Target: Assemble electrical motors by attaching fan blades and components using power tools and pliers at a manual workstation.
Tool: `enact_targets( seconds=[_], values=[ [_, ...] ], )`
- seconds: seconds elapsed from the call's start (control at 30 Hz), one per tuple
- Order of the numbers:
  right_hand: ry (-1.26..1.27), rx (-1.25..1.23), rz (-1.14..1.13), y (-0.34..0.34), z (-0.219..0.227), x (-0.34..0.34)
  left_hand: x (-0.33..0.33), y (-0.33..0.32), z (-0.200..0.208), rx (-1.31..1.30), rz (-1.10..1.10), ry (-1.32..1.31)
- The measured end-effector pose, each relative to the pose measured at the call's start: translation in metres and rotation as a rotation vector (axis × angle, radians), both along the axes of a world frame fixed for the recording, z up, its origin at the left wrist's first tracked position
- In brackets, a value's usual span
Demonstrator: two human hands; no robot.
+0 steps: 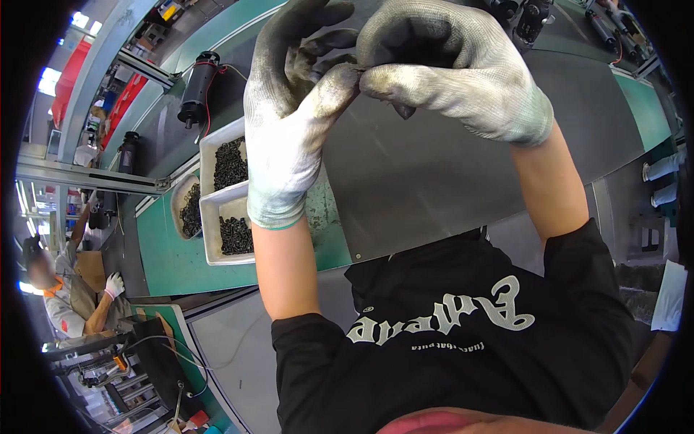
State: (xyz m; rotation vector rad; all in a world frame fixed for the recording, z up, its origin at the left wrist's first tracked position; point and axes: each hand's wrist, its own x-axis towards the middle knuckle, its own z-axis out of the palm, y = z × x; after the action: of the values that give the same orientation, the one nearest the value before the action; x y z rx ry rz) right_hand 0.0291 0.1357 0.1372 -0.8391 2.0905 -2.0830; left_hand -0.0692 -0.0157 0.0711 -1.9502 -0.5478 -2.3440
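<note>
Both hands wear white knit gloves with grey, soiled fingers and are raised together over the dark work surface (434, 166). My left hand (285, 123) is curled, its thumb tip meeting the right one. Thumb and curled fingers close together on my right hand (463, 76), in a pinch. Whatever lies between the fingertips is tiny and mostly covered by the gloves; I cannot make it out. Below and left of the left hand, two white bins (210, 258) hold small black parts (230, 165). A shallow pale dish (176, 210) beside them holds more such parts.
A black cylindrical motor (196, 90) with a red wire lies at upper left, and similar black cylinders (533, 22) stand at the far right. A metal frame post (94, 170) crosses the left side. A co-worker (76, 293) with a white glove is beyond it.
</note>
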Motion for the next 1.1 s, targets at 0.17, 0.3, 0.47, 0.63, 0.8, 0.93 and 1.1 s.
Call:
enact_targets(
  seconds=[0.17,0.3,0.47,0.63,0.8,0.93,1.1],
  values=[
    [1.183,0.188,0.002,0.007,-0.024,-0.041,0.074,-0.015,0.037,-0.574,0.619,-0.649],
    [0.068,0.208,-0.048,0.010,-0.007,-0.002,0.068,-0.018,0.041,-0.650,0.706,-0.619],
    [0.317,0.150,-0.609,-0.016,-0.052,-0.001,0.053,-0.017,0.047,-0.626,0.976,-0.625],
    [0.315,0.347,-0.250,-0.064,-0.100,0.015,0.023,0.010,0.044,-0.623,1.612,-0.268],
    [0.213,0.268,-0.472,-0.069,-0.092,-0.001,0.005,0.019,0.049,-0.817,1.850,-0.203],
    [0.672,0.426,-0.813,-0.056,-0.082,-0.015,-0.004,0.017,0.055,-0.925,1.911,-0.183],
    [0.480,0.410,-0.571,-0.048,-0.062,-0.026,-0.011,0.016,0.056,-0.988,2.034,-0.137]
  ],
)
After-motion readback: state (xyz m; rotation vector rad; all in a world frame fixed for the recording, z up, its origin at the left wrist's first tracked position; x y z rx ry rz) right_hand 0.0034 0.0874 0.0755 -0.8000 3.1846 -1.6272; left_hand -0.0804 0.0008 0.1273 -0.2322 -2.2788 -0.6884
